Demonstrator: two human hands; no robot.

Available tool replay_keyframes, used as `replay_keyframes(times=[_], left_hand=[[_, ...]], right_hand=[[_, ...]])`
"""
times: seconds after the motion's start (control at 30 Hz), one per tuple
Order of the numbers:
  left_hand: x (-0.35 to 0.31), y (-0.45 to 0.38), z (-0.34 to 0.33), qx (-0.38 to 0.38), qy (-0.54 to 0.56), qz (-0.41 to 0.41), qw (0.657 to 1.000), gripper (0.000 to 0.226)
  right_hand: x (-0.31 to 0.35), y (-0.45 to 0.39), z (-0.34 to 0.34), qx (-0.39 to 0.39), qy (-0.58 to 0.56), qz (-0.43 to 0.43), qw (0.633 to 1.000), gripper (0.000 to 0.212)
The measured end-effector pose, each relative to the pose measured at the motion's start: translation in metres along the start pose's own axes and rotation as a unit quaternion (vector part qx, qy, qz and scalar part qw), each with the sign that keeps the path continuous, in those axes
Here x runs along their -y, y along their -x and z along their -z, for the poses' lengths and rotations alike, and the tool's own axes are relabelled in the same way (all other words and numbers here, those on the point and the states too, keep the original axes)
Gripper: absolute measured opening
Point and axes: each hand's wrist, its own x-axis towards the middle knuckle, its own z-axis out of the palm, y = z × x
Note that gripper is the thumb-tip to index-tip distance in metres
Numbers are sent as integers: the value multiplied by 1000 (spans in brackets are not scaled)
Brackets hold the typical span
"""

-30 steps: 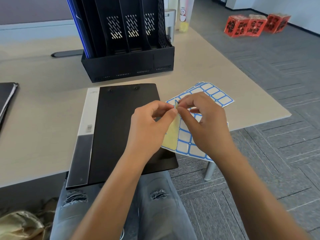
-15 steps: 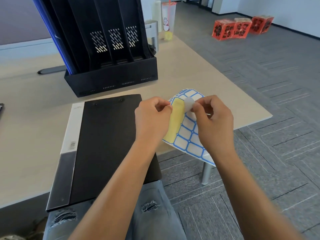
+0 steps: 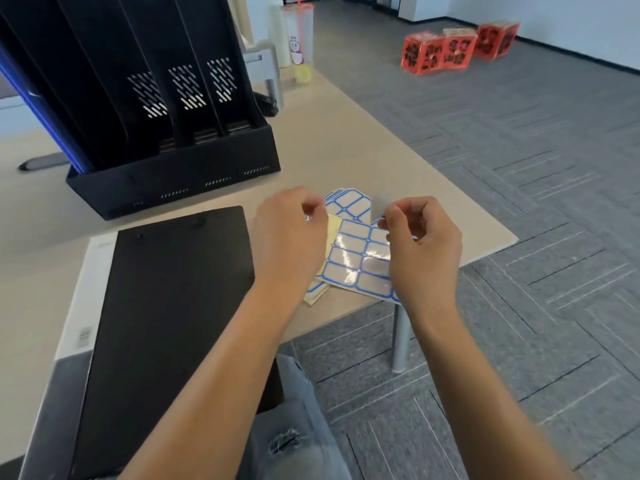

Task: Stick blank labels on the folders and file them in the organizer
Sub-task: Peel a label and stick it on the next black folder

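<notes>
A black folder with a white and grey spine lies flat on the beige table, its near end over the edge. To its right lie sheets of blue-bordered blank labels. My left hand hovers over the sheets' left side with fingers curled; whether it grips the sheet is hidden. My right hand pinches a single peeled label that stands up above the sheets. The black organizer stands behind the folder, with a blue folder in its leftmost slot.
A clear cup with a red straw and a metal bracket stand at the table's back right corner. Red boxes sit on the grey carpet far right. The table leg is below my right wrist.
The peeled label has come free of the sheet in my right hand. The sheets have dropped flat onto the table and my hands have moved apart. The view has shifted left and closer.
</notes>
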Motion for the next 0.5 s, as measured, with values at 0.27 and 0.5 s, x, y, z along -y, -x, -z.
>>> replay_keyframes(times=[0.27,0.5], left_hand=[[-5,36,23,113,292,93,945,21],[15,45,56,56,331,108,936,21]], right_hand=[[12,31,-22,67,17,119,990,8],[18,47,-32,120,68,244,960,12]])
